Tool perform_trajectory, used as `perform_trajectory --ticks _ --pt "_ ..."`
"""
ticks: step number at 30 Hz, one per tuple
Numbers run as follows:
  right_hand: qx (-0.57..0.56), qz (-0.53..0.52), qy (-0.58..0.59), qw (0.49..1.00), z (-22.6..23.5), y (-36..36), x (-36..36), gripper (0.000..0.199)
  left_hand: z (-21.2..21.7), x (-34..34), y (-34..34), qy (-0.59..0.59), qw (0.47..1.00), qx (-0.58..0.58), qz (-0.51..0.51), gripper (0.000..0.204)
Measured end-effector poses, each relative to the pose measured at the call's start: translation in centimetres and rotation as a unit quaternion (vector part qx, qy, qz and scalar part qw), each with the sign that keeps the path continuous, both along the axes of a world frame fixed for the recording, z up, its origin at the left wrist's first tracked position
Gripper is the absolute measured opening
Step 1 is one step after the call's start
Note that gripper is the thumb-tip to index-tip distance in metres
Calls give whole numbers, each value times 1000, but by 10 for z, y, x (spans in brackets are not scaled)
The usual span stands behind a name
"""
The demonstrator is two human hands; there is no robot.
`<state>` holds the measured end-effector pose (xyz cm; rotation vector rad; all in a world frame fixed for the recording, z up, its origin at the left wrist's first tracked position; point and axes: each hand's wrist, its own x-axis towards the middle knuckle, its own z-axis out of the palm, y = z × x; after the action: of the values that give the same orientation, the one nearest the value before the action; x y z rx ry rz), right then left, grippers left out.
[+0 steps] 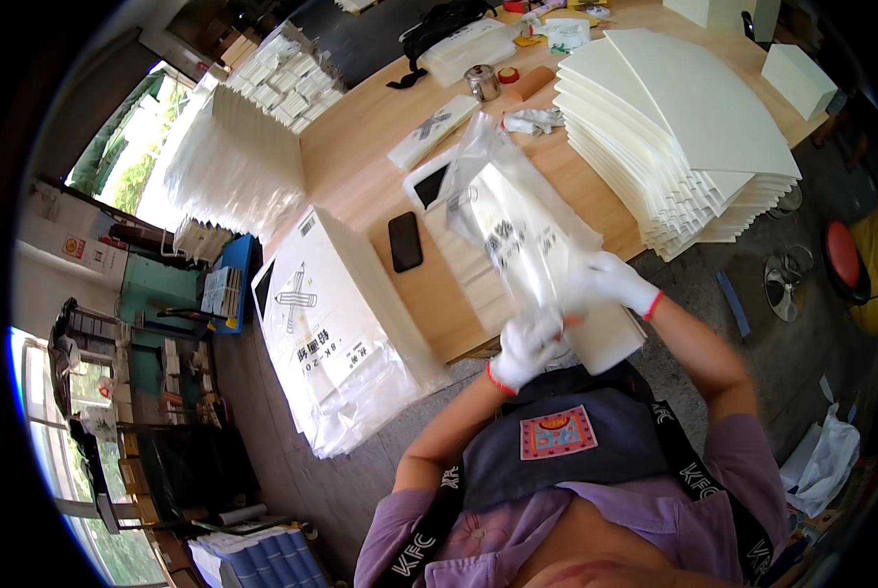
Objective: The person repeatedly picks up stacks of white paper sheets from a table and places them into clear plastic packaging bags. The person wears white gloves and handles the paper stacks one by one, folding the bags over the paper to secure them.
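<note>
A clear plastic bag (503, 223) with a dark printed design lies near the table's front edge, with white paper showing under or inside its near part. My left hand (529, 348), in a white glove with a red cuff, is closed on the bag's near end, fingers pinched together. On the bag's right side, my right hand (615, 282), gloved the same way, is curled over the plastic; its fingertips are slightly blurred. A white paper block (608, 341) sticks out below both hands, toward my apron.
Left of the hands stands a stack of printed, bagged paper packs (326, 323), beside a black phone (405, 242). At right rises a fanned stack of white sheets (694, 108). A plastic-wrapped stack (233, 162), a metal mug (481, 82) and a cloth (532, 122) sit farther back.
</note>
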<state>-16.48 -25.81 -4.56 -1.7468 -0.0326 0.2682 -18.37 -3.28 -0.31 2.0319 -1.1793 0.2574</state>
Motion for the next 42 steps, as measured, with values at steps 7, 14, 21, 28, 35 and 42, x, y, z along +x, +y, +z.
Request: perform_trajectory --ticks 7,14,21,28,35,42 --pt "255 -28 -136 957 -18 62 22 60 25 18 -58 24 997 -69 -16 30" --pt "-426 21 -330 842 12 62 -42 38 -28 46 -1 96 988 -7 124 27" --pt "-546 -125 -95 823 -37 5 -21 25 -77 -5 27 -22 980 61 190 21" --pt "-593 -2 -171 787 -26 16 -60 25 -76 -11 99 158 893 -24 421 21" --pt "-532 249 87 804 36 14 -149 31 -11 -124 96 315 884 -7 346 24" --pt "-518 112 -192 826 17 13 -90 28 -69 -66 99 176 919 -20 351 17"
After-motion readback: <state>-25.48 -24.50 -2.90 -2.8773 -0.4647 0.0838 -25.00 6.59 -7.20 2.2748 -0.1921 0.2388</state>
